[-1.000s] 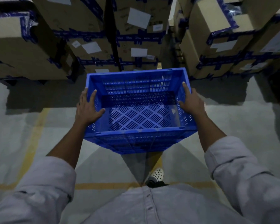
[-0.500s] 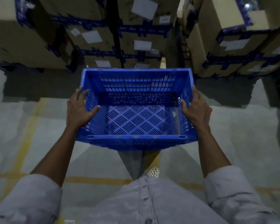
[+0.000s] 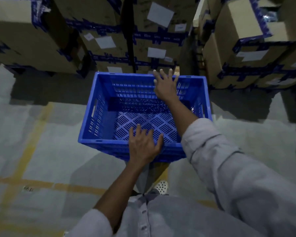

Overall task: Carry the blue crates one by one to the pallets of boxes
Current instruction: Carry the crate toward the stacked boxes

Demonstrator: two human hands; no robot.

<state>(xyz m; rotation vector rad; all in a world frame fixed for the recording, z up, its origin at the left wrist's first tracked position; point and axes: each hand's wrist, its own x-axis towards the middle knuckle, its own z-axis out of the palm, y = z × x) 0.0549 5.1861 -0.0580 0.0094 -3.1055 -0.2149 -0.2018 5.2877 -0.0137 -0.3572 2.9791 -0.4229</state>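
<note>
Left hand (image 3: 143,147) lays spread, unclenched fingers over the near rim of the empty crate (image 3: 99,117); right hand (image 3: 166,86) splays on its far rim, before stacked boxes (image 3: 101,14). Likely light and rigid, best gripped by the side slots.

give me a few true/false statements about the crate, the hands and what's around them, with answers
1. The blue crate has nothing in it. True.
2. Both hands are on the crate's side handles. False: the left hand lies over the near rim, and the right hand reaches to the far rim.
3. Cardboard boxes with blue tape stand beyond the crate. True.
4. The floor lines are red. False: they are yellow.
</note>
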